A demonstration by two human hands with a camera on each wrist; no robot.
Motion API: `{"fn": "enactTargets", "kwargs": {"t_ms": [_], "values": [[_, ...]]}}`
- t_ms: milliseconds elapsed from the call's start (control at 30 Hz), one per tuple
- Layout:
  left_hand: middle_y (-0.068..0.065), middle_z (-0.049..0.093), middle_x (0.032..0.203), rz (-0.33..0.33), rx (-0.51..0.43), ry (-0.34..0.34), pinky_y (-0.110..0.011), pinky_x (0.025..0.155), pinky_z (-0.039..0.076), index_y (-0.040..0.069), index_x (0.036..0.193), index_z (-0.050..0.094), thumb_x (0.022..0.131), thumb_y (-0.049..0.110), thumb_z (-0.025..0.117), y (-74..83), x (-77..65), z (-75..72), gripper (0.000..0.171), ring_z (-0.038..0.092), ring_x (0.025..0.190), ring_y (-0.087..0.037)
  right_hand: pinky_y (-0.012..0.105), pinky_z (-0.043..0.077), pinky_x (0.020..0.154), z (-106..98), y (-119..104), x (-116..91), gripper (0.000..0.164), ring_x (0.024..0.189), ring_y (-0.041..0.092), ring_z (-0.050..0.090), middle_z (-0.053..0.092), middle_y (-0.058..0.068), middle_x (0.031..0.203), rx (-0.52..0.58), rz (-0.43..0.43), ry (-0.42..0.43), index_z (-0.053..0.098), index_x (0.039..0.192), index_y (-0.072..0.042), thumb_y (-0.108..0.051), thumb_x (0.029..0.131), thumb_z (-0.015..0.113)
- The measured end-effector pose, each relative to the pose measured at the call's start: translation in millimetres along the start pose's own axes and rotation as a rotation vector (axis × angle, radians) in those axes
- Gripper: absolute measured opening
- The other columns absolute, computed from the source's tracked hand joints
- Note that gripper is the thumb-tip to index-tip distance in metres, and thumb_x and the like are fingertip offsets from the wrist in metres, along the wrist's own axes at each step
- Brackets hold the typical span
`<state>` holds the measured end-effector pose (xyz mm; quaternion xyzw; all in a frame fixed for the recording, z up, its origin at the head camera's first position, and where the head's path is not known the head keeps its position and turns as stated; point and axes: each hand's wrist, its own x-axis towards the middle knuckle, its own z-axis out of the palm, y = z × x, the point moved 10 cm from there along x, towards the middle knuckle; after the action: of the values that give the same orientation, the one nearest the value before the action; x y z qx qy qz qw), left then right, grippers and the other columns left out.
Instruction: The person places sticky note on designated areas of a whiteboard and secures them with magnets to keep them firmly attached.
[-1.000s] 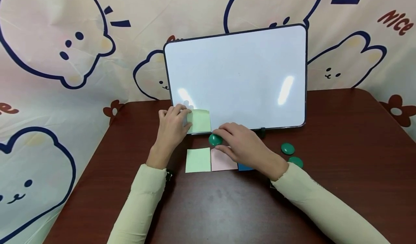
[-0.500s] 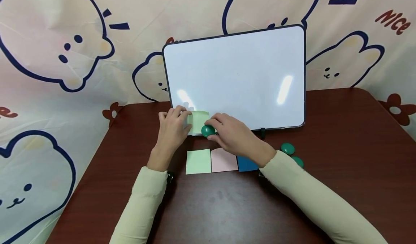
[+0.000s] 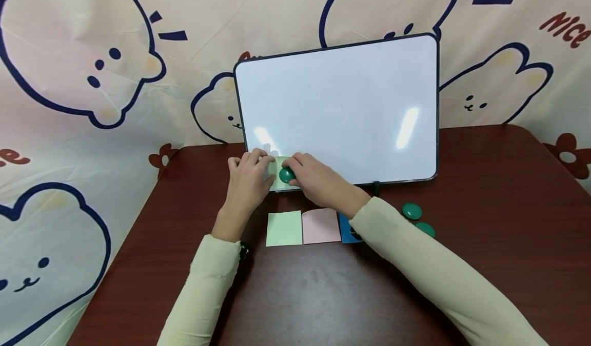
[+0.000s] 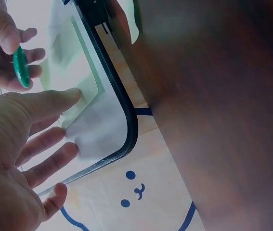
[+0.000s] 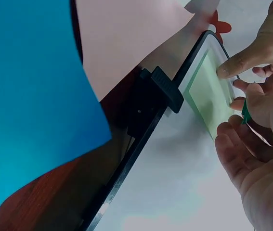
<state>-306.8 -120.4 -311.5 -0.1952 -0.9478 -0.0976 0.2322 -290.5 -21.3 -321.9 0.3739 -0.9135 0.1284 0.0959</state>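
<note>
A pale green sticky note (image 3: pixel 278 184) lies against the lower left corner of a whiteboard (image 3: pixel 341 105). My left hand (image 3: pixel 245 182) presses the note's left side with its thumb and fingertips, the fingers spread and mostly straight, as the left wrist view shows. From the right, my right hand (image 3: pixel 318 179) pinches a round green magnet (image 3: pixel 286 175) between thumb and fingers. The magnet overlaps the note in the head view; in the left wrist view the magnet (image 4: pixel 20 70) appears edge-on in the fingers. Part of the note is hidden behind both hands.
On the brown table (image 3: pixel 295 294) lie a green note (image 3: pixel 283 228), a pink note (image 3: pixel 321 226) and a blue note (image 3: pixel 345 228), partly under the right sleeve. Two more green magnets, one (image 3: pixel 412 211) behind the other (image 3: pixel 425 229), sit at right. A black clip (image 5: pixel 150 101) holds the board's bottom edge.
My right hand has carried the green magnet up and left from below the board's edge to over the note. The left hand has stayed at the note's left side.
</note>
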Motion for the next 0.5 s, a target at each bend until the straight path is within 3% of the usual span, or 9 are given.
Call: {"fn": "enactTargets", "kwargs": {"t_ms": [300, 500], "values": [[-0.01, 0.063, 0.119, -0.022, -0.004, -0.02, -0.052, 0.092, 0.036, 0.009, 0.115, 0.072, 0.081, 0.017, 0.082, -1.7, 1.1, 1.9, 0.037, 0.056, 0.107, -0.03, 0.032, 0.05, 0.102, 2.5, 12.5, 8.2, 0.043, 0.12, 0.024, 0.053, 0.054, 0.012, 0.134, -0.03, 0.053, -0.029, 0.051, 0.136, -0.003, -0.024, 0.1, 0.06], [-0.01, 0.063, 0.119, -0.029, -0.002, -0.025, -0.052, 0.092, 0.036, 0.009, 0.115, 0.072, 0.082, 0.017, 0.082, -2.3, 1.5, 2.5, 0.036, 0.056, 0.108, -0.03, 0.031, 0.049, 0.103, 0.5, 16.8, 14.0, 0.042, 0.121, 0.023, 0.054, 0.051, 0.013, 0.136, -0.017, 0.072, 0.002, 0.049, 0.138, -0.003, -0.022, 0.101, 0.057]]}}
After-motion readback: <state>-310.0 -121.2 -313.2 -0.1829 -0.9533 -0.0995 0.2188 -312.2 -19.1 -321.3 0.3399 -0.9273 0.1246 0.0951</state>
